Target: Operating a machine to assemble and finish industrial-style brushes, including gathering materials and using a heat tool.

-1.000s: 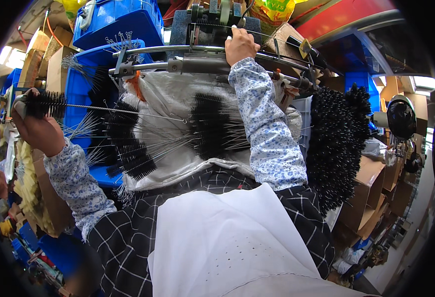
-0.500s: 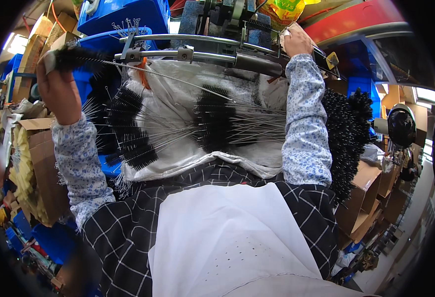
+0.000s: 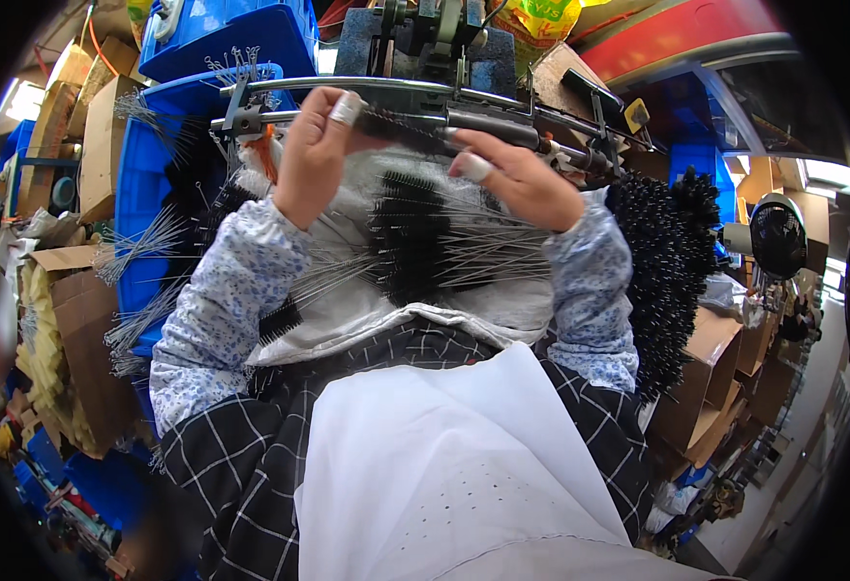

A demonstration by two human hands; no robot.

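Observation:
A black-bristled twisted-wire brush (image 3: 401, 128), smeared by motion, is held level before the metal rods. My left hand (image 3: 311, 160) grips its left end, with white tape around the thumb. At its other end is my right hand (image 3: 527, 184), thumb and forefinger closing around it; blur hides the exact contact. This thumb is taped too. Below, on a pale cloth (image 3: 367, 315) over my lap, lies a bundle of similar black brushes (image 3: 410, 237) with bare wire stems fanning out to both sides.
A machine with horizontal metal rods (image 3: 348, 85) stands in front. Blue bins (image 3: 139, 281) on the left hold wire-stemmed brushes. A large pile of black brushes (image 3: 667, 271) is at my right. Cardboard boxes (image 3: 706, 373) and a black fan (image 3: 778, 235) stand farther right.
My left hand has brought the brush inward from the far left. My right hand has come back from the machine's far right side to the brush.

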